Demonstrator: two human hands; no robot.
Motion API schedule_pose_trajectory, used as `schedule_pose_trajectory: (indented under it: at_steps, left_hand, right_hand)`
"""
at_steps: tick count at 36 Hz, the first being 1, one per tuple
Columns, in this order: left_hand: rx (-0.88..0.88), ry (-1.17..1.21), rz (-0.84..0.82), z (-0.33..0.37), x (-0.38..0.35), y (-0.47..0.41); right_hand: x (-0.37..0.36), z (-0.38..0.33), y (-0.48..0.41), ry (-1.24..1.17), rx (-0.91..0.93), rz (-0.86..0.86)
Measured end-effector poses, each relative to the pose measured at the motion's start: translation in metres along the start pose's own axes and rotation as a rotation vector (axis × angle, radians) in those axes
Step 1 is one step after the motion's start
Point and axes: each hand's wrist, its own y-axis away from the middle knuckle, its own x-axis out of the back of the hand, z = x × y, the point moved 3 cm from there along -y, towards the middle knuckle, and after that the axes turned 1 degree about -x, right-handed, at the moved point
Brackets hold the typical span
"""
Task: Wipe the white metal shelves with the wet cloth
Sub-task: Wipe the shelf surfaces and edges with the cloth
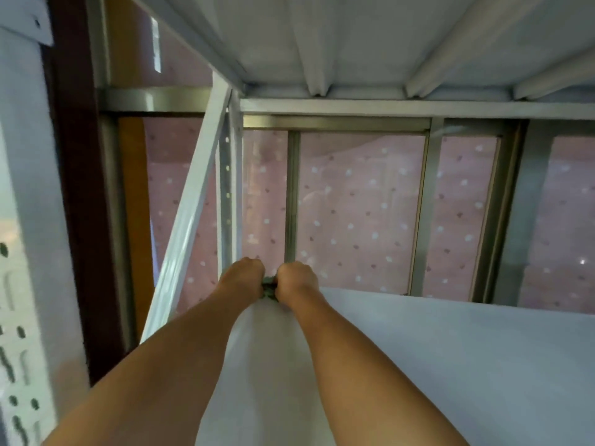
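Observation:
A white metal shelf [450,365] stretches from the lower middle to the right. Both my arms reach to its far left corner. My left hand [244,275] and my right hand [296,278] are fists side by side, and a dark green cloth [269,288] shows in the narrow gap between them, pressed at the shelf's back edge. Most of the cloth is hidden inside the hands. The underside of the shelf above [370,43], with white ribs, fills the top.
A slanted white brace [190,214] and a perforated white upright [229,194] stand just left of my hands. Another perforated white post [19,317] is close at the far left. Behind the rack is a metal-framed window [421,214] with a pink spotted curtain.

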Motion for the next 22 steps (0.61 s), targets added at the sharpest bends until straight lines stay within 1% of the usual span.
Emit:
schedule_pose_trajectory:
  at_steps: [6, 10, 14, 22]
  left_hand:
    - [-0.030, -0.079, 0.018, -0.009, 0.001, 0.007]
    - [-0.054, -0.129, -0.035, -0.012, 0.010, 0.022]
    - [-0.108, -0.193, -0.082, -0.013, 0.021, 0.043]
    - [-0.182, -0.283, -0.082, -0.025, 0.032, 0.098]
  right_hand:
    - [-0.004, -0.013, 0.005, 0.017, 0.020, -0.021]
    - [0.000, -0.022, 0.021, 0.011, 0.035, -0.023]
    - [0.008, -0.035, 0.044, -0.003, 0.051, -0.036]
    - [0.021, -0.060, 0.103, -0.017, 0.010, -0.033]
